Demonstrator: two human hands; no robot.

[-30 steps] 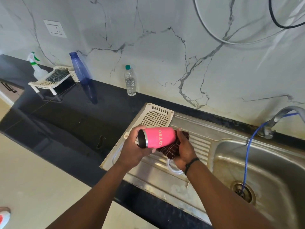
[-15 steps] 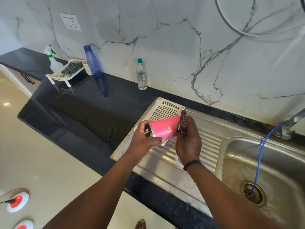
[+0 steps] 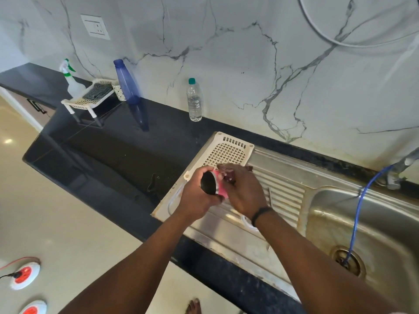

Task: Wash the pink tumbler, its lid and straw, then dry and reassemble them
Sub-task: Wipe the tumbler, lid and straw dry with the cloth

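Note:
The pink tumbler (image 3: 221,188) lies on its side above the steel drainboard (image 3: 281,191), its dark open mouth facing me. My left hand (image 3: 196,198) grips it near the rim. Across the far part of the tumbler lies my right hand (image 3: 244,192), which holds a dark red cloth (image 3: 229,175) against it. Most of the tumbler's body is hidden by the two hands. A white ring-shaped piece (image 3: 248,223) lies on the drainboard under my right wrist; I cannot tell whether it is the lid. A thin metal straw (image 3: 269,197) lies on the drainboard ribs.
A white perforated tray (image 3: 229,150) lies at the drainboard's far left. The sink basin (image 3: 362,225) with a blue hose (image 3: 357,214) is to the right. On the black counter stand a clear water bottle (image 3: 194,100), a blue bottle (image 3: 127,83), a small white rack (image 3: 90,98) and a spray bottle (image 3: 70,79).
The tumbler has turned so its open mouth now faces me. My right hand has moved over the tumbler with the cloth. The view has shifted left and down.

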